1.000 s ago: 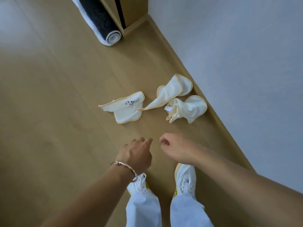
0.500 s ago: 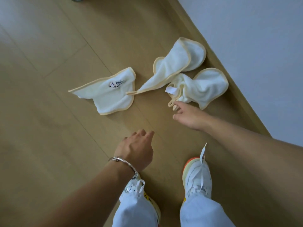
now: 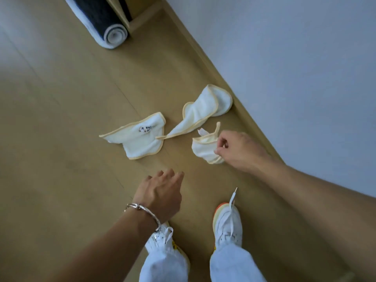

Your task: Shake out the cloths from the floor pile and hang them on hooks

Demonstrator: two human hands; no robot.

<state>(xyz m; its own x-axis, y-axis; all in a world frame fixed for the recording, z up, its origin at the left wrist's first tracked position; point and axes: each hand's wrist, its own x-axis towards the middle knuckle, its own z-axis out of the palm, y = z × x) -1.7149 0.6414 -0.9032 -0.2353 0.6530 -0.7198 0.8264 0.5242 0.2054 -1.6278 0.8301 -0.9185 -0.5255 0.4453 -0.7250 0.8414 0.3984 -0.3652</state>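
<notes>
Three white cloths with pale yellow trim are in view over the wooden floor. My right hand (image 3: 236, 151) pinches the right cloth (image 3: 203, 148), which hangs bunched from my fingers with its loop and label sticking up. A cloth with small embroidery (image 3: 138, 137) lies flat to the left. The middle cloth (image 3: 203, 110) lies stretched toward the baseboard. My left hand (image 3: 160, 192), with a silver bracelet at the wrist, hovers lower with relaxed fingers and holds nothing.
A rolled dark mat with a white edge (image 3: 105, 23) lies at the top beside a wooden cabinet corner (image 3: 142, 19). A white wall (image 3: 295, 68) and baseboard run along the right. My two white shoes (image 3: 227, 222) stand at the bottom.
My right hand reached the right cloth, pinched it and lifted it off the floor toward me. The view pulled back and up. My left hand stayed about where it was.
</notes>
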